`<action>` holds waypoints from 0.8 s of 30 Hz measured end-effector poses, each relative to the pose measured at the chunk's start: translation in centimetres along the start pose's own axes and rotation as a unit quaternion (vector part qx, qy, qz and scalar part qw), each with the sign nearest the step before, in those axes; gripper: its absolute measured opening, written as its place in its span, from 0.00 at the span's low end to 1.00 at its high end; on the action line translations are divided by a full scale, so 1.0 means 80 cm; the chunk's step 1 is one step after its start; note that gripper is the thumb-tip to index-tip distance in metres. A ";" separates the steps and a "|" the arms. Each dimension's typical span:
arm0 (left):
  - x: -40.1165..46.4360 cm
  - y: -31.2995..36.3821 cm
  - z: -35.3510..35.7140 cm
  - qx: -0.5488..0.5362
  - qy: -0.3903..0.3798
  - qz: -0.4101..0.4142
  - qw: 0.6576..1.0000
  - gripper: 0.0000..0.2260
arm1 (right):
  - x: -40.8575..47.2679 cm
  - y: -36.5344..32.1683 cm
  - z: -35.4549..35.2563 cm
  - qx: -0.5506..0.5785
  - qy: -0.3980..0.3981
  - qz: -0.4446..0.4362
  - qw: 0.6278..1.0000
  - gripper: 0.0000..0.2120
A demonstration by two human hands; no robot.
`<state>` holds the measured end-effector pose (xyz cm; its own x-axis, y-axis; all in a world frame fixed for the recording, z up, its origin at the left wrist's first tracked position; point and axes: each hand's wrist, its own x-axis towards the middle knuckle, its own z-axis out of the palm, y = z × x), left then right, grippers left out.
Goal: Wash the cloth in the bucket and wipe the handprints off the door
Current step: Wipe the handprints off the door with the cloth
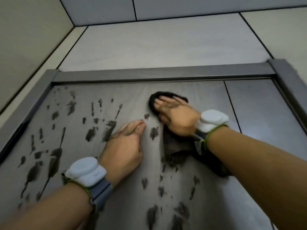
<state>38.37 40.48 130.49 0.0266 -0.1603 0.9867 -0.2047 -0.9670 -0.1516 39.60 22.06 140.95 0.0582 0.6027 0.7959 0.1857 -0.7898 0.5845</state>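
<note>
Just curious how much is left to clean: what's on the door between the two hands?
In the head view, two dark smudges sit on the grey door between the left hand and the right hand, which presses the cloth.

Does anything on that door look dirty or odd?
Yes. Dark handprints smear the grey door, mostly across its left and lower parts. The right hand presses a dark cloth flat against it near the top; the left hand rests on the door beside it.

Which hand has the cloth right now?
The right hand, pressing the dark cloth against the grey metal door; the left hand rests bare on it.
</note>
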 end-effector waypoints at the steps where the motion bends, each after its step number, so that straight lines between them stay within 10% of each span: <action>1: 0.000 -0.001 -0.001 -0.001 -0.003 0.001 1.000 0.26 | -0.008 -0.002 -0.002 0.007 -0.010 -0.024 1.000 0.24; 8: 0.008 -0.028 0.001 -0.035 -0.007 0.057 0.998 0.22 | 0.014 0.011 -0.005 -0.013 0.061 0.266 0.962 0.22; 15: 0.008 -0.030 0.005 -0.044 0.014 0.067 0.997 0.20 | -0.001 -0.049 0.011 0.014 0.008 -0.006 1.000 0.23; 21: 0.010 -0.031 0.005 -0.069 0.013 0.057 0.996 0.17 | -0.015 -0.002 -0.003 -0.016 0.056 0.240 0.969 0.24; 24: 0.010 -0.032 0.002 -0.066 0.007 0.053 0.996 0.16 | -0.008 -0.050 0.011 0.006 0.052 0.168 0.984 0.25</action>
<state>39.05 42.78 131.68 -0.0152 -0.2570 0.9663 -0.3331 -0.9099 -0.2473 39.68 24.94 137.97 0.0169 0.2913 0.9565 0.1846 -0.9411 0.2833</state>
